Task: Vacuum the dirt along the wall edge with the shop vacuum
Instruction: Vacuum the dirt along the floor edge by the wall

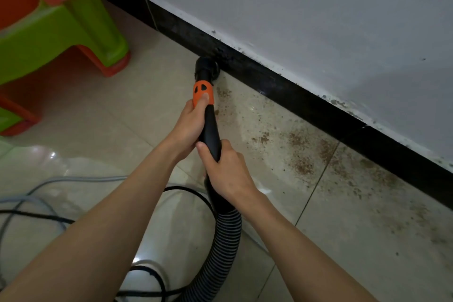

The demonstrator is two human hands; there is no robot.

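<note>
The black vacuum wand (210, 127) has an orange collar (203, 92), and its round black nozzle (206, 68) sits on the floor tile against the black baseboard (306, 103). My left hand (190, 125) grips the wand just below the orange collar, thumb lying on the collar. My right hand (226, 171) grips the wand lower down, where it joins the ribbed hose (221, 247). Brown dirt (301, 154) is scattered on the tiles along the baseboard to the right of the nozzle.
A green and orange plastic stool (63, 29) stands at the left, near the wall. Grey and black cables (49, 206) loop over the floor at the lower left. A grey-white wall (318, 19) rises above the baseboard.
</note>
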